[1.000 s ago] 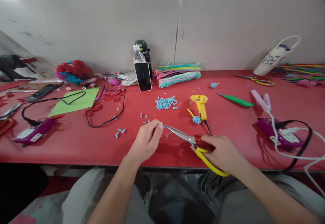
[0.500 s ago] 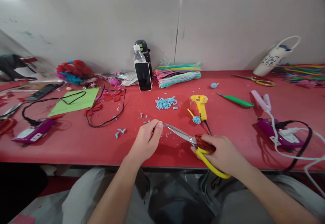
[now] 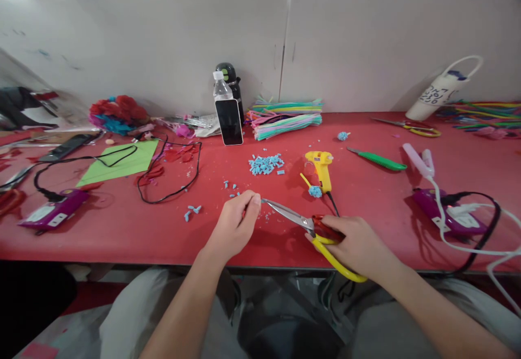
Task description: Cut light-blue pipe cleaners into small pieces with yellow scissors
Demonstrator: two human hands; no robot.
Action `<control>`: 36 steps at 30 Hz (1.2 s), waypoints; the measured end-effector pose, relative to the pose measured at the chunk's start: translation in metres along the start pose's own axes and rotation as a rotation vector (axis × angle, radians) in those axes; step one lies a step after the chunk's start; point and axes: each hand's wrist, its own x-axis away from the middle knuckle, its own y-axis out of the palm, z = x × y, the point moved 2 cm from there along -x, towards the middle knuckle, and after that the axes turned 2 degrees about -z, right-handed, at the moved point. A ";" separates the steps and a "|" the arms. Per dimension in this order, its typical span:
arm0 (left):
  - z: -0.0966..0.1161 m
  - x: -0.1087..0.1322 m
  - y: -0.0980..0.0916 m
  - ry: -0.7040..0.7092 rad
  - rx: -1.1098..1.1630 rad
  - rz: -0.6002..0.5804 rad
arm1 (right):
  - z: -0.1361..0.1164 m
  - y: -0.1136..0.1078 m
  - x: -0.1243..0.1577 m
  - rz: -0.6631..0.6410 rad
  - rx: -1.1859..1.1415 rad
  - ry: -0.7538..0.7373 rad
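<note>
My left hand (image 3: 238, 220) is closed in a pinch over the red table (image 3: 134, 234), on a small bluish piece mostly hidden by the fingertips. The tips of the scissors (image 3: 288, 214) touch or nearly touch that piece. My right hand (image 3: 354, 242) is wrapped round their yellow and red handles. Beyond the hands lies a pile of short blue pieces (image 3: 265, 165), with a few loose blue pieces (image 3: 194, 210) to the left. A yellow glue gun (image 3: 321, 169) rests right of the pile, a blue beaded ball (image 3: 315, 191) against it.
A phone (image 3: 229, 122) leans on a bottle (image 3: 222, 87). Pipe cleaners (image 3: 287, 123) lie behind. A green-handled knife (image 3: 382, 161), a second blue ball (image 3: 343, 136) and a power strip (image 3: 448, 215) are to the right. Green paper (image 3: 118, 162) and a black cable (image 3: 198, 169) are left.
The scissor blades have closed slightly, and the yellow handle has moved a little up and left with my right hand. My left hand keeps its pinch.
</note>
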 end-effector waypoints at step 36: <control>-0.003 0.000 0.003 0.025 -0.001 0.001 | -0.004 -0.004 0.001 0.035 -0.092 0.019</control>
